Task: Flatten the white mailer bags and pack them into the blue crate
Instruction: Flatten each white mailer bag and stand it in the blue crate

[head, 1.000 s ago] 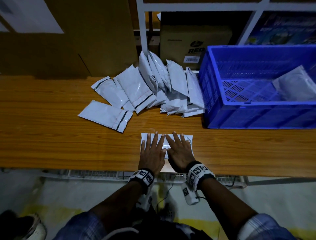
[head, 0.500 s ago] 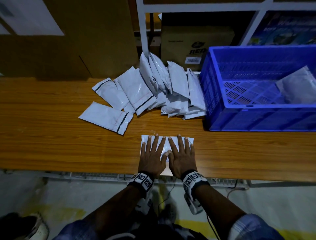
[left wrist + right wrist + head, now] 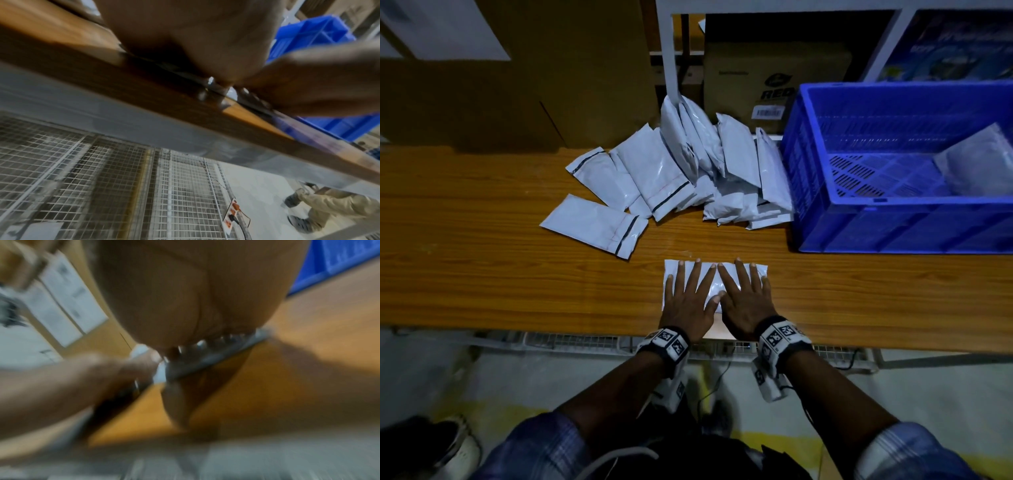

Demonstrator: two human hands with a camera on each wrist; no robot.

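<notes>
A white mailer bag (image 3: 710, 286) lies flat near the front edge of the wooden table (image 3: 482, 274). My left hand (image 3: 688, 294) and my right hand (image 3: 744, 296) press on it side by side, palms down, fingers straight and spread. A heap of several white mailer bags (image 3: 688, 171) lies farther back. The blue crate (image 3: 893, 226) stands at the right with one white bag (image 3: 979, 164) inside it. Both wrist views are blurred: the left palm (image 3: 195, 40) and the right palm (image 3: 185, 296) lie on the bag's edge (image 3: 205, 360).
Cardboard boxes (image 3: 517, 85) stand behind the table at the left, and another box (image 3: 756, 78) sits in a white shelf frame (image 3: 666, 51). A wire mesh rack (image 3: 102, 186) and a power strip (image 3: 231, 216) are under the table. Another person's legs (image 3: 329, 209) show on the floor.
Both hands have stayed pressed on the bag, sliding a little toward the front edge, and the fingers have spread wider across it.
</notes>
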